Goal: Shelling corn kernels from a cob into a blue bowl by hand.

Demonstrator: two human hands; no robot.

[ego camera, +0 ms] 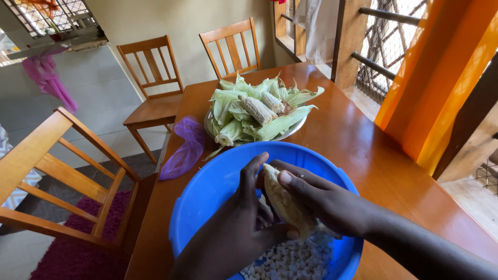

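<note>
A pale corn cob (282, 199) is held over a blue plastic basin (207, 192) on the wooden table (363, 145). My right hand (327, 199) wraps around the cob from the right, thumb lying along it. From the left, my left hand (236, 223) grips the cob, thumb pointing up by its tip. Loose white kernels (290, 262) lie in the bottom of the basin.
Behind the basin stands a metal plate (290, 132) piled with green husks and two shucked cobs (259, 109). A purple mesh bag (184, 148) lies at the table's left edge. Wooden chairs (150, 78) stand at the far end and at the left. An orange curtain (441, 78) hangs at the right.
</note>
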